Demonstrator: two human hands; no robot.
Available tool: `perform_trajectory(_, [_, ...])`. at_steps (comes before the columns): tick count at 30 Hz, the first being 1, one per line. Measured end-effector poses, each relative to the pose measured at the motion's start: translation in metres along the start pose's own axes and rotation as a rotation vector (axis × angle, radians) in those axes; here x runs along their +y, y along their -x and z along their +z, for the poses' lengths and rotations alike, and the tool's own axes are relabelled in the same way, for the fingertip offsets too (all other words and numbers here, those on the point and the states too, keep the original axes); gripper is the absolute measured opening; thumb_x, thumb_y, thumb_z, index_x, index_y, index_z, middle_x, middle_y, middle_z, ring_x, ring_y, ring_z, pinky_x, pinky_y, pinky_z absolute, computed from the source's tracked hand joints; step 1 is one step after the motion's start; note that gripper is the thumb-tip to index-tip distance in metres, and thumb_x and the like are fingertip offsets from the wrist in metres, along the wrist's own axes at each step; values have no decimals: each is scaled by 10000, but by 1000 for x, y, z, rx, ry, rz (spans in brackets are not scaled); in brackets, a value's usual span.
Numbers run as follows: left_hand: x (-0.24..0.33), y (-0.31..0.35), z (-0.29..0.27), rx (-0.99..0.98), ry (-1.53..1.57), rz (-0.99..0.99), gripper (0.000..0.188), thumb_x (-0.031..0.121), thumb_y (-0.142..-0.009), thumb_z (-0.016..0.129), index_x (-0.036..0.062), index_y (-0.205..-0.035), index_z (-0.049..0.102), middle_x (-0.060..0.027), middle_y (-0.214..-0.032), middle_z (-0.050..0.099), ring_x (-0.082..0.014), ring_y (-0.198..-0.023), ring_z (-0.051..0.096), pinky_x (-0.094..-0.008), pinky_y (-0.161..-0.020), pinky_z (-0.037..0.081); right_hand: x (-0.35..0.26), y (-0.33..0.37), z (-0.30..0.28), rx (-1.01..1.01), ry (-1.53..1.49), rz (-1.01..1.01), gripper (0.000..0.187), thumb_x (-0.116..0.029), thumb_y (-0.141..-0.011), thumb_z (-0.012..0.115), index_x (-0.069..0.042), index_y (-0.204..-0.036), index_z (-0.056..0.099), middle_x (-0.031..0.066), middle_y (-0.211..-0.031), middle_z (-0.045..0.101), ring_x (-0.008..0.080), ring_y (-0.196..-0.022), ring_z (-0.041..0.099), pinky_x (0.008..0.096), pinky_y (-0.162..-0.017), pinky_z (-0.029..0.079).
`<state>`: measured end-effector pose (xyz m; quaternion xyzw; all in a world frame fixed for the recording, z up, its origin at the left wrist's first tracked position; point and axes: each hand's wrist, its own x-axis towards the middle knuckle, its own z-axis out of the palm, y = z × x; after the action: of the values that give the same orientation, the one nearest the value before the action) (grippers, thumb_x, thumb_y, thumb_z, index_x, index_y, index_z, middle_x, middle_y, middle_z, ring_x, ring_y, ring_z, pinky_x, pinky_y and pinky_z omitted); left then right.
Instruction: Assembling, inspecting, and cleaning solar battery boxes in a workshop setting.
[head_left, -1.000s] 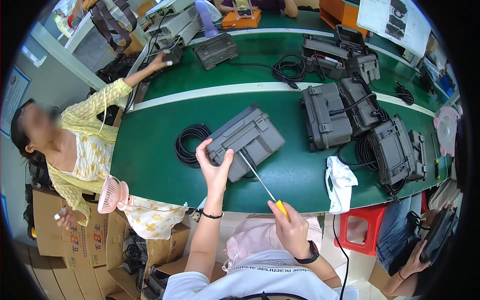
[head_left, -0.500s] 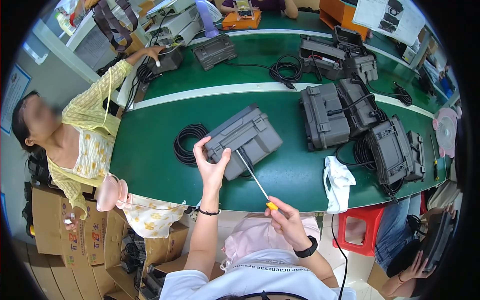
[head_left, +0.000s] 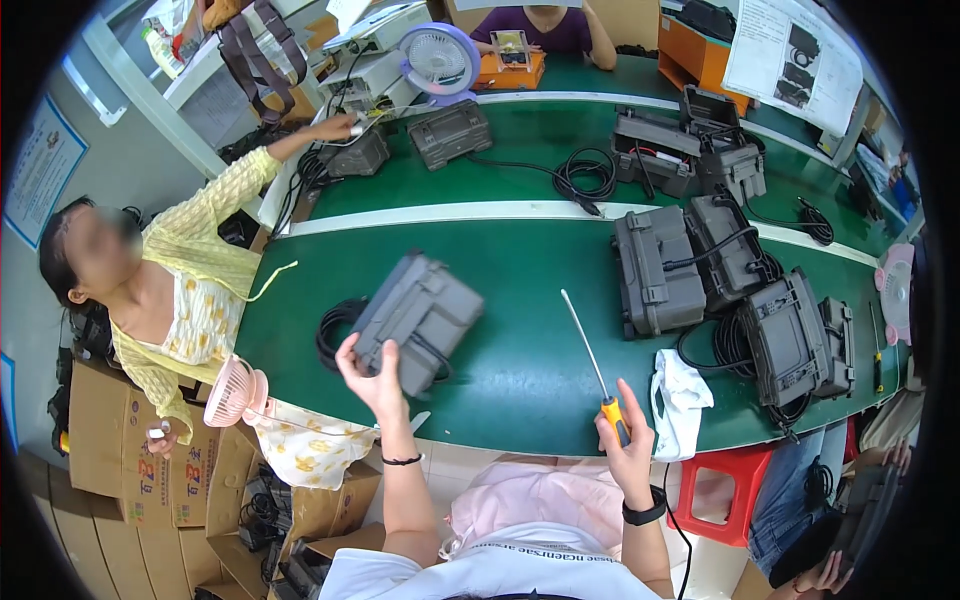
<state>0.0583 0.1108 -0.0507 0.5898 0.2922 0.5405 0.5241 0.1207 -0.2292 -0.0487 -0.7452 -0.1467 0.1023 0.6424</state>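
A dark grey hard plastic case (head_left: 432, 309) sits tilted at an angle in front of me, a little left of the middle. My left hand (head_left: 374, 378) grips its near left edge, thumb on the near face and fingers over the side. Behind that hand a coil of black cable (head_left: 338, 325) is partly hidden by the case. My right hand (head_left: 628, 440) is closed around a screwdriver (head_left: 612, 408) with a yellow and dark handle. Its long metal shaft points up and away, and the tip is apart from the case.
More grey cases (head_left: 658, 270) with cables stand at the right, next to a white cloth (head_left: 680, 393). At the left a person in a yellow cardigan (head_left: 205, 225) reaches over the table. A pink fan (head_left: 232, 392) is at the near left edge; a red stool (head_left: 722, 495) stands lower right.
The case has shifted left and turned with my left hand on it. My right hand has drawn the screwdriver away from the case, to the right, and its shaft has swung more upright.
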Motion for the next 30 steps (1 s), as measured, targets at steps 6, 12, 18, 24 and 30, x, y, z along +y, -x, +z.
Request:
perform_trajectory(6, [-23,-69,-22,151,-146,-10,514,206,-896,753,56,-1317,499,-77,-1150,501,-172,-1034,509,-295,-899,445,7,-21,13,74,78,-12,466,-50,-918,631,-35,-1378,556,63,-858,642,92,-643,587,241,-615,493])
perform_trajectory(12, [-38,-90,-30,193,-453,20,572,315,-961,663,32,-1416,461,-195,-1396,365,-278,-1243,406,-366,-1060,361,8,-23,19,150,331,-264,425,-70,-893,682,-12,-1302,586,217,-1034,700,348,-885,710,377,-762,558])
perform_trajectory(18, [7,-28,39,257,-670,457,459,134,-884,659,33,-1305,509,-208,-1402,342,-382,-1329,343,-483,-1110,301,17,-21,14,148,274,-147,425,-67,-933,619,12,-1341,533,143,-901,675,231,-731,688,307,-681,532])
perform_trajectory(24, [27,-17,122,-148,-822,686,277,128,-809,688,132,-1081,636,-91,-1271,540,-382,-1331,386,-524,-1108,270,24,-18,12,119,73,37,413,-127,-976,557,-1,-1363,490,99,-771,658,193,-646,675,302,-609,528])
perform_trajectory(30, [12,-33,206,-654,-443,767,254,81,-791,694,113,-1040,652,-108,-1172,573,-341,-1210,518,-448,-1029,416,20,-20,12,121,62,-9,402,-178,-1017,497,3,-1376,479,49,-734,605,101,-617,584,238,-562,458])
